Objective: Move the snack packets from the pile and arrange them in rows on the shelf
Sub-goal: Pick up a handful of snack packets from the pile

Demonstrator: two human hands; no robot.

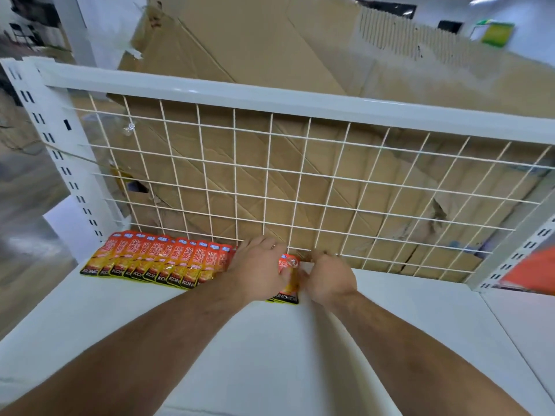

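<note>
As left hand [258,265] and right hand [328,280] touch end packets [289,263], ten-odd others [156,259] overlap.

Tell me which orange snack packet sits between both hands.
The orange snack packet at the row's right end, between left hand and right hand; others lie left.

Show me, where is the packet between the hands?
Head view, centre: the packet sits on the white shelf between the left hand and right hand, at the right end of the packet row by the wire grid.
</note>
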